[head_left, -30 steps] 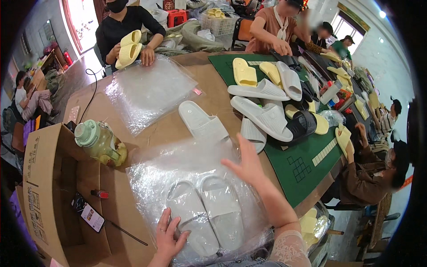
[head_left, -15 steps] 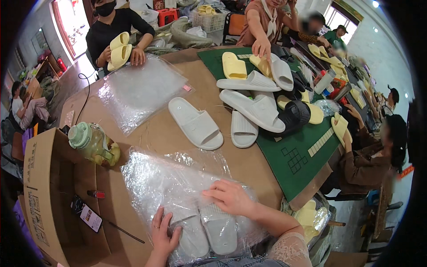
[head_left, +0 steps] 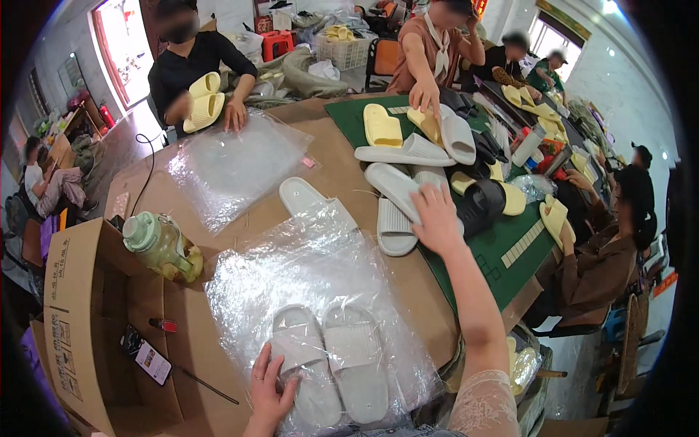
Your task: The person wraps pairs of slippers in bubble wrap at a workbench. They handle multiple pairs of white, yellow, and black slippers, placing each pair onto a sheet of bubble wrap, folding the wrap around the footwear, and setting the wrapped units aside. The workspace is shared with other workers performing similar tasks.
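A pair of pale grey slide sandals point(head_left: 362, 397) lies side by side under clear plastic wrapping point(head_left: 320, 266) in front of me. My left hand point(head_left: 271, 382) rests on the plastic at the left sandal, fingers apart, holding nothing. My right arm stretches to the pile at the right, where my right hand point(head_left: 437, 220) is on a light grey slide point(head_left: 393, 186). Its fingers curl over that slide's strap, partly hiding it. Another grey slide point(head_left: 397, 227) lies just below. One more single grey slide point(head_left: 304, 197) is partly covered by the plastic's far edge.
An open carton point(head_left: 87, 320) with a phone point(head_left: 148, 357) inside stands left, beside a drink bottle point(head_left: 164, 247). Clear bags point(head_left: 237, 164) lie farther back. Yellow and black slides point(head_left: 484, 207) cover the green mat point(head_left: 477, 273). Co-workers sit around the table, one person's hand point(head_left: 424, 95) at the pile.
My right hand has left the plastic over the pair and reached out to the grey slide on the pile, which has turned slightly. The wrapping now lies spread out farther. My left hand stays put.
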A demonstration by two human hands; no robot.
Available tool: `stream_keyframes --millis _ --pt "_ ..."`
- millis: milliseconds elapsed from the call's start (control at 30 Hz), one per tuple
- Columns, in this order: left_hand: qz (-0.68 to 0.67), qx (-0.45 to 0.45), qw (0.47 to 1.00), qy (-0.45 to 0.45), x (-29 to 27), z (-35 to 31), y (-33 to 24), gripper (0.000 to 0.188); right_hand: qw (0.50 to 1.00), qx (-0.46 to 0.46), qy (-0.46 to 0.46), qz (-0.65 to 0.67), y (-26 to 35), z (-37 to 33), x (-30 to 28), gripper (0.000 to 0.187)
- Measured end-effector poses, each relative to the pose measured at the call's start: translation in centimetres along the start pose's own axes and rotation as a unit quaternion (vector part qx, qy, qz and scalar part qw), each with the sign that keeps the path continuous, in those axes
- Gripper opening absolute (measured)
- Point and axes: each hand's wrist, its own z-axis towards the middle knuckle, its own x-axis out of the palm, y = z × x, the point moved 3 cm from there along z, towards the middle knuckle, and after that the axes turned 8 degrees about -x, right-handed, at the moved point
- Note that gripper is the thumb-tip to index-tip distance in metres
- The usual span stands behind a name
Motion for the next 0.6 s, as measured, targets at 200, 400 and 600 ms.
stream_keyframes --millis 200,400,600 --pt "-0.002 -0.011 1.000 0.009 -0.2 0.0 -0.2 0.064 0.984 -0.066 0.036 0.162 4.7 -4.5 0.0 0.020" --pt "-0.007 -0.018 1.000 0.005 -0.2 -0.1 -0.3 0.063 0.938 0.126 -0.083 0.313 -0.1 -0.7 -0.9 0.014" --pt "-0.007 -0.019 1.000 0.005 0.0 0.0 0.1 0.060 0.963 0.189 0.174 0.085 -5.8 6.7 9.2 0.019"
